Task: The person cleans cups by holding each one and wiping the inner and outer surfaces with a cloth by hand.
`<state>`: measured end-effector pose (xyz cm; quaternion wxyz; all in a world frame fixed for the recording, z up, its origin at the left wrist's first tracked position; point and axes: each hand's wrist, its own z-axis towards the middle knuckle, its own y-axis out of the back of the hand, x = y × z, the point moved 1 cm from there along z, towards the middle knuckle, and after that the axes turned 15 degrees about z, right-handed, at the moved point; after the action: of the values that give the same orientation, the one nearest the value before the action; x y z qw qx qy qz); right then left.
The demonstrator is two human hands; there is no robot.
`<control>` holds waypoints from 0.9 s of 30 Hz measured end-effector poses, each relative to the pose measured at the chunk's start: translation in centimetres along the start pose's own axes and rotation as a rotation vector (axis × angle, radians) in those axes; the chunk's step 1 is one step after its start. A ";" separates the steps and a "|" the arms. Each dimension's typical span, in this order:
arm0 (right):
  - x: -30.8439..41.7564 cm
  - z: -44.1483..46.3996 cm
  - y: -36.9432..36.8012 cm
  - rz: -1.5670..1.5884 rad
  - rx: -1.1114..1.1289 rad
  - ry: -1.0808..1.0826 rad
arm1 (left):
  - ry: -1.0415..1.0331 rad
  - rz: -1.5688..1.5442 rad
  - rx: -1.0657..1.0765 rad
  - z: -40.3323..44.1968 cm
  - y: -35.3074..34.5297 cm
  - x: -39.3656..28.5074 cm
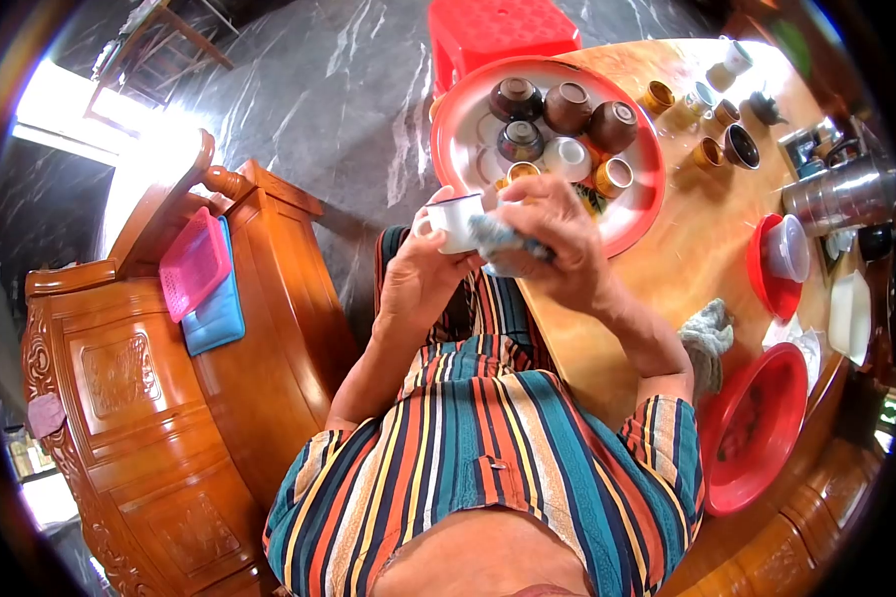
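Note:
My left hand [418, 261] grips a white enamel mug [455, 221] with a dark rim, held in front of my body beside the table edge. In my right hand [564, 239] is a bunched grey-blue cloth [506, 246], which touches the right side of the mug. Just beyond my hands, a round red-rimmed tray [647, 204] bears several upturned dark and brown bowls [567, 107], a white cup [567, 157] and small yellow-brown cups [614, 177]. My right hand partly hides the near edge of the tray.
More small cups and a dark bowl [741, 146] stand on the wooden table [587, 328]. A grey cloth [707, 338] lies near a red basin [757, 428]. Behind the tray is a red stool [503, 30]. A pink basket [195, 264] rests on the wooden bench [279, 269] at left.

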<state>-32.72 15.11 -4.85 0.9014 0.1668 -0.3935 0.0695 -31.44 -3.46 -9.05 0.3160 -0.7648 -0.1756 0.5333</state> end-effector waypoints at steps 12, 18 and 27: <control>-1.5 -0.5 -1.0 0.096 -0.077 -0.049 | -0.158 0.347 0.136 -0.6 0.0 1.4; -1.8 -0.3 0.0 0.353 0.020 -0.367 | -0.047 0.170 0.216 -0.8 0.6 0.9; -2.5 -0.9 -0.7 0.514 0.135 -0.347 | 0.206 -0.350 0.363 -0.8 2.0 1.3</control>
<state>-33.67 14.81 -7.41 0.7606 0.1306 -0.5650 0.2917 -30.33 -4.39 -11.17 0.5514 -0.7038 -0.1739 0.4127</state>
